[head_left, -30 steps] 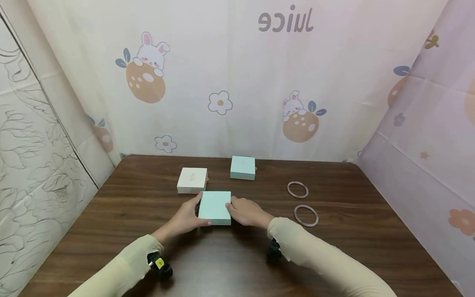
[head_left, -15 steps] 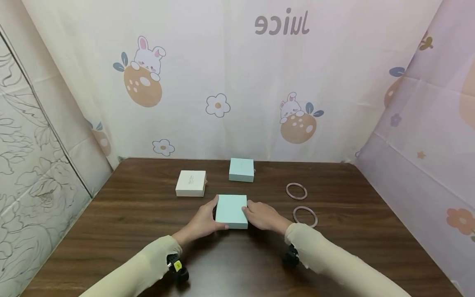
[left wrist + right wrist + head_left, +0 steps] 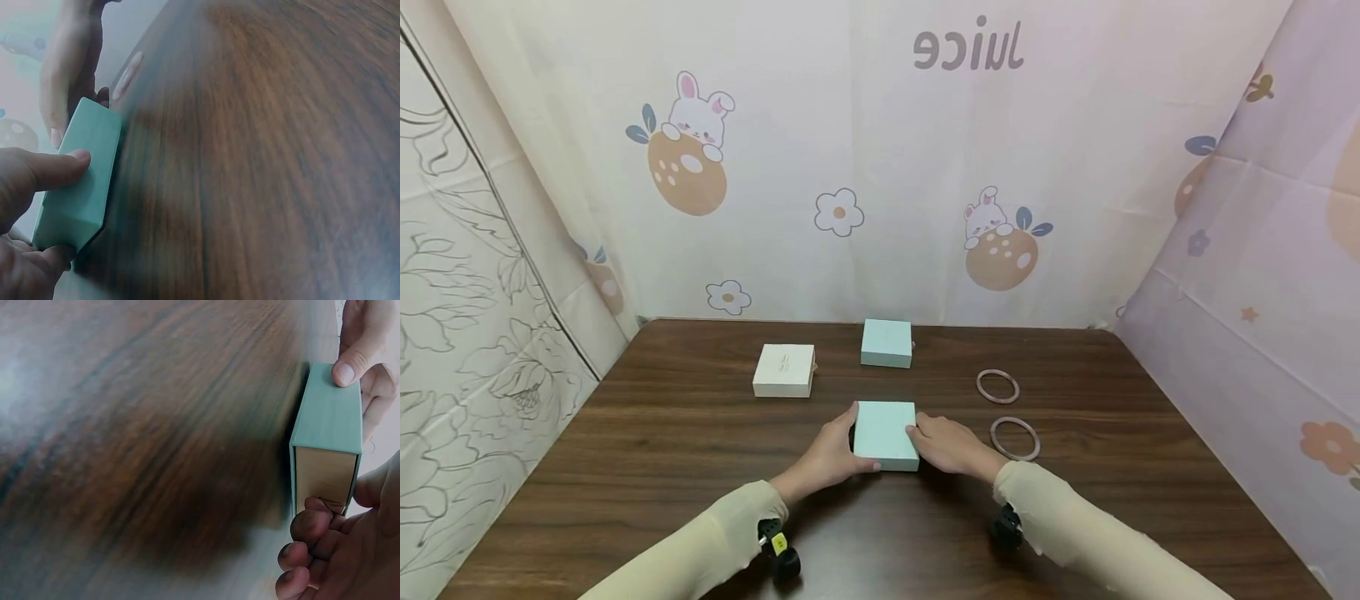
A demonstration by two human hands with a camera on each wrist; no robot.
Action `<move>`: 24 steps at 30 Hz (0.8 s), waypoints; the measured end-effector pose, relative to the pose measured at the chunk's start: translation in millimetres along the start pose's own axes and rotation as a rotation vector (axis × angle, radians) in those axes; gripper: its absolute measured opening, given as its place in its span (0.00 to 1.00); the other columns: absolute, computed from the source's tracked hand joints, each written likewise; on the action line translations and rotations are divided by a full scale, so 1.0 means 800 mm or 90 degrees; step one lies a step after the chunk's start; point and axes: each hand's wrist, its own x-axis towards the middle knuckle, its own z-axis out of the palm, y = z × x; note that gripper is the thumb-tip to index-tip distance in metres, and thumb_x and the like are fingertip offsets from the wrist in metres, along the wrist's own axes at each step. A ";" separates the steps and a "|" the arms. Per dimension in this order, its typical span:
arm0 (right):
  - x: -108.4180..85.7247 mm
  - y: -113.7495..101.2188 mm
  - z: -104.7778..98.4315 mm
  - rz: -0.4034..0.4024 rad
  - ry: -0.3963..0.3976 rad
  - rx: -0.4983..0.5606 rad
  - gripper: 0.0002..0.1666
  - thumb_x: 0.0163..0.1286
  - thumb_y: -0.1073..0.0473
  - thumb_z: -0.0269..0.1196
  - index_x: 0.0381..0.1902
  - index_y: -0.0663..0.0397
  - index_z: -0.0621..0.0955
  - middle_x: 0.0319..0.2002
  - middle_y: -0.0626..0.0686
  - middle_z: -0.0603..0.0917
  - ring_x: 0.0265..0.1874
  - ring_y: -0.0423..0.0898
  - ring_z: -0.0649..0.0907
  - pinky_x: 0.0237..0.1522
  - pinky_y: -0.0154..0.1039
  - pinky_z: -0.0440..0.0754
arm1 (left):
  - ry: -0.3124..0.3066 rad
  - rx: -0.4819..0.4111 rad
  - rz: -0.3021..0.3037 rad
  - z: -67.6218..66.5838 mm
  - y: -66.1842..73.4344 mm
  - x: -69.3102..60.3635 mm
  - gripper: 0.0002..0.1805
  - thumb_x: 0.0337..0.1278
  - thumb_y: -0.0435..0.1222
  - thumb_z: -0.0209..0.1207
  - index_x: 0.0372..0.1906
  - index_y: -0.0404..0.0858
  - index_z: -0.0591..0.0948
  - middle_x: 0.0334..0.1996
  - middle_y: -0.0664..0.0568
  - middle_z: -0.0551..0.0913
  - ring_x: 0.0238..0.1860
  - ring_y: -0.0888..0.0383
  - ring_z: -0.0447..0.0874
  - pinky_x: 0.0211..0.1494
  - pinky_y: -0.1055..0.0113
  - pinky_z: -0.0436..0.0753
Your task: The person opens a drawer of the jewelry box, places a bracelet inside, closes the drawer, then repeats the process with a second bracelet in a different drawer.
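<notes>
A mint-green square box [image 3: 886, 433] lies flat on the brown table, between both hands. My left hand [image 3: 826, 457] grips its left side, the thumb [image 3: 65, 169] pressed on the near side face. At the right side is my right hand [image 3: 953, 443], its thumb on the box's top edge. In the right wrist view, bent fingertips [image 3: 310, 524] touch the tan end face of the box [image 3: 328, 415], by what looks like a small ribbon or tab. The left hand's thumb [image 3: 349, 370] also shows there, on the green side.
A white box [image 3: 784, 371] sits behind and left of the held box, and a smaller light-blue box [image 3: 887, 343] near the table's back edge. Two pinkish rings [image 3: 997, 387] lie at the right, the nearer ring [image 3: 1015, 439] close to the right forearm. A printed curtain [image 3: 910, 150] hangs behind.
Both hands and the mint-green box have shifted to the right and slightly nearer, with the grip looking the same. The other boxes and the rings have stayed in place on the table.
</notes>
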 end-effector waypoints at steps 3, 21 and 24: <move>-0.001 0.002 0.002 0.000 -0.001 0.001 0.19 0.78 0.51 0.42 0.46 0.58 0.76 0.26 0.49 0.74 0.28 0.45 0.74 0.35 0.47 0.71 | 0.000 0.003 -0.006 0.003 -0.001 0.000 0.56 0.38 0.36 0.76 0.67 0.16 0.53 0.63 0.26 0.64 0.62 0.42 0.67 0.61 0.51 0.68; -0.003 0.013 -0.001 -0.007 -0.015 0.046 0.20 0.79 0.47 0.40 0.37 0.51 0.73 0.22 0.52 0.72 0.20 0.46 0.71 0.28 0.43 0.68 | -0.030 0.017 -0.001 0.000 0.004 -0.001 0.56 0.43 0.38 0.73 0.69 0.18 0.50 0.65 0.26 0.60 0.63 0.39 0.64 0.61 0.49 0.68; -0.004 0.015 0.000 -0.003 -0.013 0.047 0.22 0.79 0.48 0.39 0.44 0.55 0.76 0.31 0.55 0.78 0.32 0.49 0.78 0.37 0.46 0.73 | -0.037 0.019 -0.011 0.000 0.004 -0.001 0.58 0.42 0.38 0.74 0.70 0.19 0.49 0.66 0.26 0.58 0.65 0.38 0.61 0.62 0.48 0.66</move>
